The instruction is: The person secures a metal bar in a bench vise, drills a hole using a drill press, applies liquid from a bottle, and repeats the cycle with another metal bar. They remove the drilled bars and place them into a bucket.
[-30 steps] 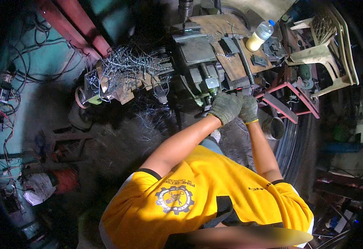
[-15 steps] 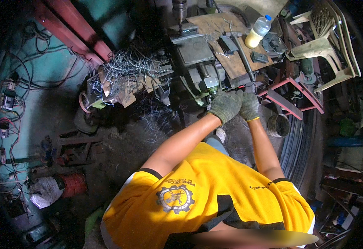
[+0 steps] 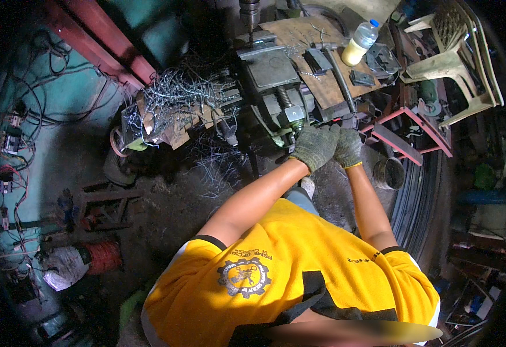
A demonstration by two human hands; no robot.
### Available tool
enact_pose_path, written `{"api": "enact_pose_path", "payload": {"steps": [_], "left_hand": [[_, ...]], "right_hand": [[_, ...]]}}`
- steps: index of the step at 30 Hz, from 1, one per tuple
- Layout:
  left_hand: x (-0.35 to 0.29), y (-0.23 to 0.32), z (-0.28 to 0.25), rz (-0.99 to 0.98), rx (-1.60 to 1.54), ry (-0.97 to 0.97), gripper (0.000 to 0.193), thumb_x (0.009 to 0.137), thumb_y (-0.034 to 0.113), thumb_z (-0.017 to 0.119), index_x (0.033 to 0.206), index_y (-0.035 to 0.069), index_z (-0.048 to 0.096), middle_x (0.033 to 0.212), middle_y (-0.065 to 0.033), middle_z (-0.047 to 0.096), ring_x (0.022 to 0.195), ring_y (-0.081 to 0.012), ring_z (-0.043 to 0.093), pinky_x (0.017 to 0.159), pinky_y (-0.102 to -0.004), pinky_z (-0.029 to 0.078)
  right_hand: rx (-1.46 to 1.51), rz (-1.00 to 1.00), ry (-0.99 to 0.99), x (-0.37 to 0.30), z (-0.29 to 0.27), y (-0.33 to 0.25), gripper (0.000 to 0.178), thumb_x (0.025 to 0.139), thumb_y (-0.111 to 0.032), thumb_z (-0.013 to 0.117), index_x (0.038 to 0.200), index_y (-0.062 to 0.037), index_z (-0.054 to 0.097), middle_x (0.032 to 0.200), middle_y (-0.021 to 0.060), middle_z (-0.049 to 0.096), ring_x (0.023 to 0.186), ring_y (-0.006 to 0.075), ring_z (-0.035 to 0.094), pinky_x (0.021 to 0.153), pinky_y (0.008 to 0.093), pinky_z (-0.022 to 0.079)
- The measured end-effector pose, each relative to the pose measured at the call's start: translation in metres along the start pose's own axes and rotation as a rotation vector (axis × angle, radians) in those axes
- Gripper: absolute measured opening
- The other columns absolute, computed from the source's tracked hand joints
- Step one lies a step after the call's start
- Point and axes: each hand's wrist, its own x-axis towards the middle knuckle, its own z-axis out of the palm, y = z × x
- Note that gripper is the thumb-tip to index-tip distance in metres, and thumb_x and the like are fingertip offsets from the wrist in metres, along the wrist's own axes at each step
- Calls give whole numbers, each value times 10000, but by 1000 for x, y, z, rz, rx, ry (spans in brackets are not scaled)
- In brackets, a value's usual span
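Both of my hands wear grey knitted gloves with yellow cuff edges and meet just in front of the machine vise. My left hand is curled shut beside the vise's screw end. Against it sits my right hand, also curled shut. Whatever they hold is hidden behind the gloves; a small reddish spot shows just beyond the right one. Above the vise's far end hangs a drill chuck with a bit.
Tangled metal shavings heap left of the vise. On the brown board to the right lie dark metal blocks and a bottle. A red frame, a bucket and a plastic chair stand further right.
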Motion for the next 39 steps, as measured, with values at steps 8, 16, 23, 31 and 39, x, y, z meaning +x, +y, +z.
{"api": "enact_pose_path", "payload": {"steps": [8,16,23,31,39], "left_hand": [[1,0,-3,-11,-29,-20,233,954,198,511,1063,58,662,936,-185,732,786,-375,717,725,-525,534],[0,0,-4,-25,-67,-30,222,967,202,503,1043,67,661,916,-190,730,770,-388,713,717,-538,530],[0,0,-2,-15,-69,30,212,967,202,506,1034,74,661,903,-187,727,768,-390,712,707,-538,534],[1,-1,-3,-5,-52,-13,195,956,189,511,1012,68,654,890,-182,718,769,-388,710,702,-533,531],[0,1,-3,-28,-77,21,184,956,195,518,995,74,651,879,-193,711,768,-397,705,697,-534,528]], "right_hand": [[26,11,-3,1,-2,0,221,801,-317,728,876,-110,721,798,144,723,746,370,707,663,502,542],[43,-16,12,0,-8,-2,238,778,-341,751,877,-125,722,819,135,728,753,372,703,664,500,542],[55,-12,29,1,-9,-4,242,777,-342,755,880,-124,724,825,133,728,755,374,701,662,497,542],[5,10,-20,0,-2,1,209,794,-311,734,876,-119,723,820,133,726,753,378,699,660,497,542],[44,-15,2,2,-9,-3,198,800,-303,728,860,-114,713,807,135,722,732,378,696,639,497,539]]}}
